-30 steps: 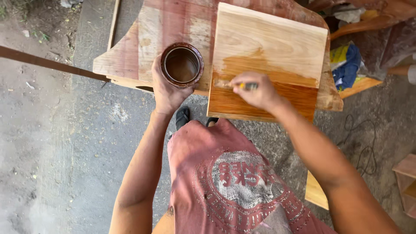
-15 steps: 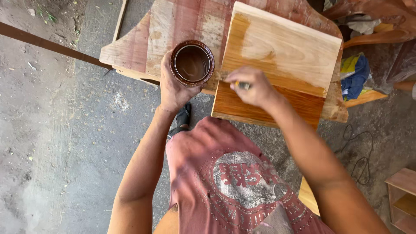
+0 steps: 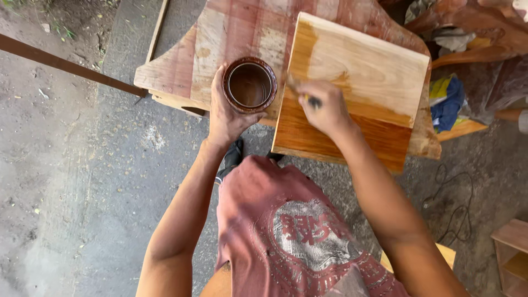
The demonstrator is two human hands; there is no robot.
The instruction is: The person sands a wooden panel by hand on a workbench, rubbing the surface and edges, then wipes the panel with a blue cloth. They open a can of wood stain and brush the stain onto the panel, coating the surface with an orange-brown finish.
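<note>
Left hand: the left hand (image 3: pixel 228 115) is just left of the middle of the frame. It is wrapped around a small round can (image 3: pixel 249 84), with the fingers curled up the can's left side and the thumb under its near edge.
Can: the can is open on top and has brown, shiny liquid inside. Its rim is dark and stained. It sits at the near edge of the worn pink and white board, just left of the wooden panel.
Right hand: the right hand (image 3: pixel 324 108) is closed around a brush (image 3: pixel 301 92). The brush handle is dark with a bit of yellow. The brush tip is blurry and touches the left part of the wooden panel.
Wooden panel: the wooden panel (image 3: pixel 357 82) is flat and almost square. It lies in the upper middle of the frame, a little tilted. The near part is dark orange and wet looking. The far part is pale, bare wood.
Board under it: the worn pink and white board (image 3: pixel 242 27) lies under the panel and sticks out to the left.
Body: a faded red shirt (image 3: pixel 297 231) fills the bottom middle.
Ground: grey concrete (image 3: pixel 82 192) is on the left.
Right side: a blue and yellow cloth (image 3: pixel 446 99) lies at the right edge of the board.
</note>
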